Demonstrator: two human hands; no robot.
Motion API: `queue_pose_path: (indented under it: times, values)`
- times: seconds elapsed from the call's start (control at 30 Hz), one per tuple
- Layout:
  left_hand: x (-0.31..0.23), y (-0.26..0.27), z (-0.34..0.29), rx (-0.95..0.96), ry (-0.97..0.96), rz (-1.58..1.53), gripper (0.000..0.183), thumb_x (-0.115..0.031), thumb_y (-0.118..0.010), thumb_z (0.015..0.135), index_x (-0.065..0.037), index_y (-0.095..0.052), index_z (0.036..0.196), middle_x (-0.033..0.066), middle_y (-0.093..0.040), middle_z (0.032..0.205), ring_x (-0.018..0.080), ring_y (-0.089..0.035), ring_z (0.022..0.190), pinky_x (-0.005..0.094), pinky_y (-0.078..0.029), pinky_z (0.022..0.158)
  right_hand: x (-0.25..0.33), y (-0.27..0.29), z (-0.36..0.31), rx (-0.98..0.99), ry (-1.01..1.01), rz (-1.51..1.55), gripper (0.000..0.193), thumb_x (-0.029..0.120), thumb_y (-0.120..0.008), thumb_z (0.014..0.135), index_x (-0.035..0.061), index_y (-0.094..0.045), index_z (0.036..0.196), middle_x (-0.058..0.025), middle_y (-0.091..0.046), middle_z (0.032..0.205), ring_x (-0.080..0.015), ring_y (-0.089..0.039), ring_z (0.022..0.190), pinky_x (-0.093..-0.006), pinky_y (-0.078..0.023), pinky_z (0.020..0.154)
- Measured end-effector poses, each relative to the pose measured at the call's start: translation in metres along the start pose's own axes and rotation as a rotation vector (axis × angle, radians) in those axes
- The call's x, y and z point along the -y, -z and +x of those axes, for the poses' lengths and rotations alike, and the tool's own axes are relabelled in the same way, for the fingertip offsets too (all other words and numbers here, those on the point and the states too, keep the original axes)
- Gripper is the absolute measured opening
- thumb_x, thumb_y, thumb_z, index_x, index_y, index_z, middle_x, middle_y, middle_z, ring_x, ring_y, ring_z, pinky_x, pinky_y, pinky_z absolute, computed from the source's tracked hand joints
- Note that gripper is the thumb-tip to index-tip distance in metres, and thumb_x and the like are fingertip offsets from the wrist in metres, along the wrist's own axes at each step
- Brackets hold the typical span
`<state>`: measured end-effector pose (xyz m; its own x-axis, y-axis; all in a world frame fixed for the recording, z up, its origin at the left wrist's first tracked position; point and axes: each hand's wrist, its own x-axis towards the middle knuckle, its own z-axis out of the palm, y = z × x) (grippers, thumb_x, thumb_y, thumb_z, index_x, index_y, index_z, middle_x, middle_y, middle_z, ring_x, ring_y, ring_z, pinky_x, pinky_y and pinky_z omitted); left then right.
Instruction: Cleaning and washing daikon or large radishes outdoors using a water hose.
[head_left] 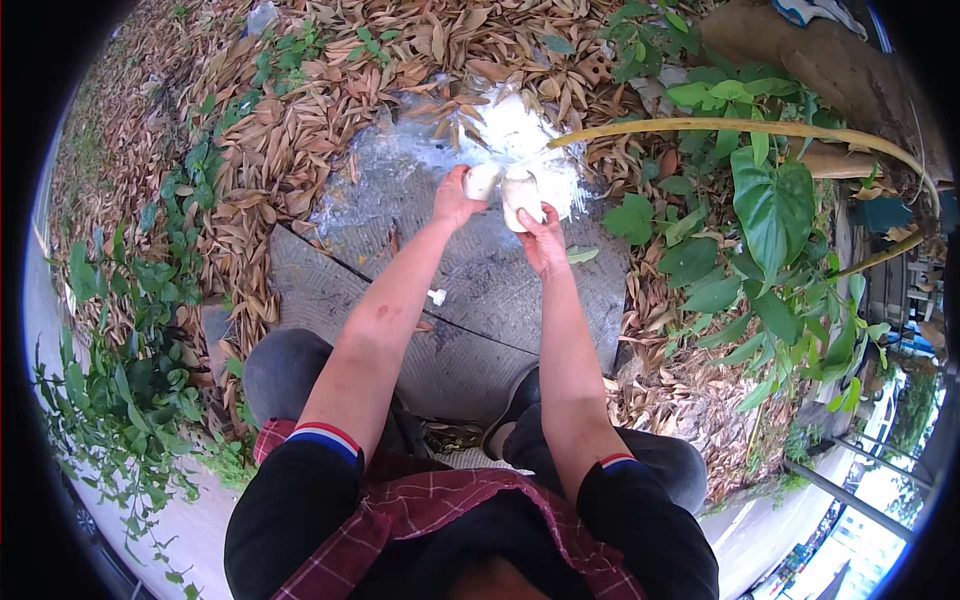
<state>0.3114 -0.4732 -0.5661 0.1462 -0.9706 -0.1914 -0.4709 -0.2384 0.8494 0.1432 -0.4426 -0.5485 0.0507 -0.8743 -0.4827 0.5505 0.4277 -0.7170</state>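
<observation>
Outstretched bare arms converge forward; the curled-fingered left hand is near the gripping right hand.

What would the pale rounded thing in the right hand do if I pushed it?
The pale rounded thing might roll, since its sides look curved. It's probably stiff, because no dent shows where the right hand grips it.

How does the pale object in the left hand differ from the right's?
The left object looks shorter; the right object looks longer. The left hand grips the left object from its left; the right hand holds the right object near its lower end. Both are pale.
</observation>
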Motion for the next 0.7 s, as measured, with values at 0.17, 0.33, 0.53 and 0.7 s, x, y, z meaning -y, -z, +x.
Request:
queue_pose_path:
  times: [0.17, 0.33, 0.53, 0.7]
  values:
    - [0.021, 0.022, 0.007, -0.147, 0.010, -0.073, 0.073, -0.011, -0.077, 0.047, -0.006, -0.042, 0.111, 0.0119, -0.050, 0.105, 0.0261, -0.048, 0.099, 0.0324, -0.038, 0.087, -0.018, -0.010, 0.015, 0.117, 0.045, 0.045, 0.046, 0.001, -0.064, 0.069, 0.0076, -0.045, 0.111, -0.0041, -0.053, 0.104, -0.0168, -0.050, 0.097, -0.0303, -0.041, 0.084]
    - [0.037, 0.037, 0.013, -0.193, 0.009, -0.199, 0.071, -0.010, -0.076, 0.048, -0.005, -0.042, 0.111, 0.0112, -0.051, 0.105, 0.0245, -0.049, 0.099, 0.0314, -0.038, 0.086, -0.038, -0.018, 0.025, 0.025, 0.098, -0.031, 0.057, -0.005, -0.064, 0.065, 0.0063, -0.041, 0.115, -0.0046, -0.050, 0.108, -0.0170, -0.047, 0.101, -0.0291, -0.035, 0.088]
    - [0.032, 0.045, 0.005, -0.179, 0.014, -0.236, 0.070, -0.006, -0.076, 0.049, -0.004, -0.042, 0.111, 0.0100, -0.050, 0.107, 0.0223, -0.048, 0.100, 0.0302, -0.038, 0.087, -0.047, -0.028, 0.042, -0.093, 0.217, -0.338, 0.053, 0.002, -0.066, 0.065, 0.0071, -0.039, 0.111, -0.0067, -0.050, 0.106, -0.0182, -0.049, 0.096, -0.0306, -0.037, 0.085]
    - [0.005, 0.042, -0.008, -0.091, 0.063, -0.338, 0.072, -0.003, -0.074, 0.050, -0.005, -0.040, 0.113, 0.0072, -0.049, 0.108, 0.0185, -0.047, 0.100, 0.0288, -0.037, 0.087, -0.053, -0.016, 0.052, -0.331, 0.230, -1.007, 0.057, 0.009, -0.070, 0.062, 0.0048, -0.039, 0.110, -0.0108, -0.056, 0.098, -0.0223, -0.053, 0.090, -0.0313, -0.040, 0.080]
